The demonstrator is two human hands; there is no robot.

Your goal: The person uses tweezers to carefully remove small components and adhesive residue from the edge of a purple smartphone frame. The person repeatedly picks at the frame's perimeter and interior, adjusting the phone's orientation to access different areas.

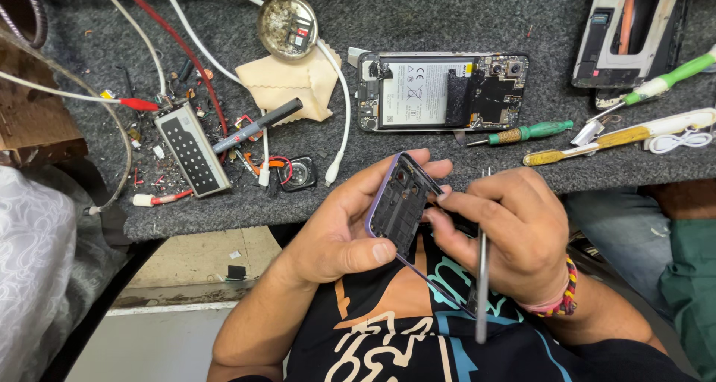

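Where fingers cover it, phone frame [399,207], lower edge hidden

Left hand [339,225] grips phone frame [400,207] (purple rim); right hand [514,233] w/ tweezers [482,292].

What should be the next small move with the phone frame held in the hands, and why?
Probably bring the tweezers' tips down onto the inner face of the purple-edged phone frame. The left hand holds the frame tilted with its inside turned toward the right hand, whose fingertips already touch the frame's edge, while the metal tweezers sit in that hand, pointing away from the frame.
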